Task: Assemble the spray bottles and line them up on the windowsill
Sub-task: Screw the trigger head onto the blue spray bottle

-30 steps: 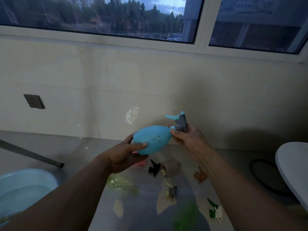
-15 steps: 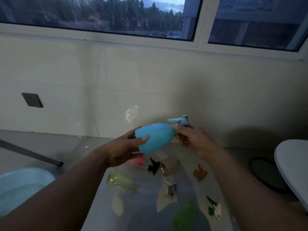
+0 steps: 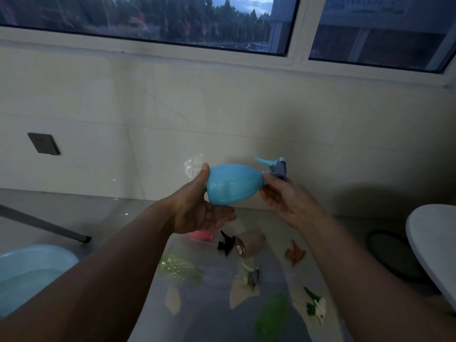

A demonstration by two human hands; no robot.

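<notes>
A light blue spray bottle (image 3: pixel 234 185) lies sideways in the air between my hands, its neck pointing right. My left hand (image 3: pixel 199 213) cradles its rounded base, thumb on top and palm beneath. My right hand (image 3: pixel 283 193) pinches the neck, where the blue and grey trigger head (image 3: pixel 276 167) sits. Below, on the floor, lie loose parts: a pink bottle (image 3: pixel 201 235), a black trigger head (image 3: pixel 227 245) beside a brownish bottle (image 3: pixel 250 244), an orange trigger head (image 3: pixel 295 254), a clear green bottle (image 3: pixel 177 267) and a green and white trigger head (image 3: pixel 314 306). The white windowsill (image 3: pixel 172 49) runs along the top.
A blue basin with water (image 3: pixel 29 272) stands at the lower left, near a grey bar (image 3: pixel 44 224) slanting across the floor. A white rounded surface (image 3: pixel 434 243) juts in at the right, with a dark round object (image 3: pixel 392 253) under it. A blurred green bottle (image 3: pixel 272 314) lies nearest me.
The bottle has turned in my hands. My left hand shifted from a side grip to cradling the base from below, and my right fingers moved along the neck and trigger head.
</notes>
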